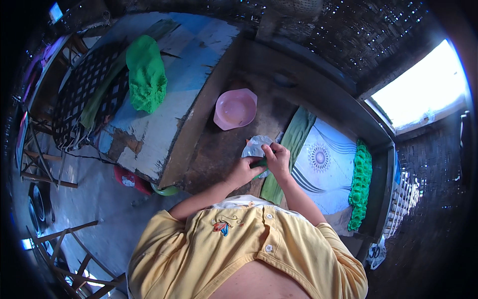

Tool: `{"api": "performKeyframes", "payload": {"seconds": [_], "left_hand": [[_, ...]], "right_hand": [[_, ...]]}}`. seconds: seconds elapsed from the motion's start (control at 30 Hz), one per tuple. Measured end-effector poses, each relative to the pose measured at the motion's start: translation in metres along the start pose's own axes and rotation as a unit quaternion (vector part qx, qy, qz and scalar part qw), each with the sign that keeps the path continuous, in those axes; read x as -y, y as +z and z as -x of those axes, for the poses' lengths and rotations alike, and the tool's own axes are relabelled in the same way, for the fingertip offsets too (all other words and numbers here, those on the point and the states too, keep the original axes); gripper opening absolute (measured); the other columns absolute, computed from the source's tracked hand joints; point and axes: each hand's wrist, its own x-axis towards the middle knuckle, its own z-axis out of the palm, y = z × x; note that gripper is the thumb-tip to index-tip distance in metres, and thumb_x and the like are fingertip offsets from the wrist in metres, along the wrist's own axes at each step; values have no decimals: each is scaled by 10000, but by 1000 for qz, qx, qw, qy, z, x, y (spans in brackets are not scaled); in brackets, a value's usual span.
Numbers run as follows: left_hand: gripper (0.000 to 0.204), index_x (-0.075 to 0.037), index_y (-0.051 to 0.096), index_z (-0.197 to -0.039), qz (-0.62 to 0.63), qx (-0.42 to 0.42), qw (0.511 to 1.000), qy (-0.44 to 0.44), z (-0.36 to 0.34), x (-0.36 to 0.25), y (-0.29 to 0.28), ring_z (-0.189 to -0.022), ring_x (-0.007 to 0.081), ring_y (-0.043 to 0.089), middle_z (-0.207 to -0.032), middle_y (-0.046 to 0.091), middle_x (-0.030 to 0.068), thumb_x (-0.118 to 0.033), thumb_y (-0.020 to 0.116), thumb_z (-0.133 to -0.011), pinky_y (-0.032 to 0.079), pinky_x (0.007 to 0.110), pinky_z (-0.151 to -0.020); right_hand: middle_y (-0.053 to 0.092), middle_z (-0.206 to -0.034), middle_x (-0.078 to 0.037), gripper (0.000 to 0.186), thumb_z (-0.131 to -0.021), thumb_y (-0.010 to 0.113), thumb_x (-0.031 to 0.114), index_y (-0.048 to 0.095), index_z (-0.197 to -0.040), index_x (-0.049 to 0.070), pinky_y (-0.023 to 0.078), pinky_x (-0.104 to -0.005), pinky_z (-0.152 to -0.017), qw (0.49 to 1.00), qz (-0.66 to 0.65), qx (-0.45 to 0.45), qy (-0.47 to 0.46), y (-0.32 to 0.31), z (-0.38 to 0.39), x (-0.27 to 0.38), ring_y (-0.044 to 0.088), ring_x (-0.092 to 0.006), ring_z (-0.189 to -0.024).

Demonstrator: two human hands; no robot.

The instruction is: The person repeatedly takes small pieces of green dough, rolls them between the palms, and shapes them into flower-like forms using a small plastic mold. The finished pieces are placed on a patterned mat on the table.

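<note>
Fingers [246,166] gripping clear plastic [256,145] at near edge.

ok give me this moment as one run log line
left hand: holding crumpled translucent whitish sheet | right hand: at sheet's right edge, grip unclear | beyond: pink angular-rimmed bowl | at right: long green leaf-like strip

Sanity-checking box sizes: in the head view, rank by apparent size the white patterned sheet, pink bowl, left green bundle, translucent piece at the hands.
1. White patterned sheet
2. Left green bundle
3. Pink bowl
4. Translucent piece, counting only what shows; it is partly covered
</note>
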Motion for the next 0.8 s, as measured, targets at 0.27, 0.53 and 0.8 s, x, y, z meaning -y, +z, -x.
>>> {"api": "performKeyframes", "payload": {"seconds": [0.27,0.53,0.8], "left_hand": [[294,-19,591,-1019,-232,-95,951,181,1,1,-9,-874,312,586,-965,616,156,-172,650,-775,478,373,-761],[408,-37,556,-1093,-382,-190,873,236,-1,39,-51,-904,273,536,-1030,575,96,-108,674,-708,444,364,-811],[535,-71,444,-1261,-407,-251,831,283,-10,20,-80,-1163,345,442,-1266,456,183,-364,562,-830,383,419,-934]], "right_hand": [[520,-560,-46,437,-826,603,409,563,-649,12,385,-282,-488,969,-157,50,185,23,-21,5,444,-120,-509],[558,-916,-87,848,-704,281,822,496,-1010,60,365,-458,-808,824,-395,114,390,23,-66,-20,520,-222,-916],[499,-1218,-117,997,-751,192,790,278,-1356,2,217,-403,-1004,684,-535,357,343,47,-27,49,406,-214,-1166]]}}
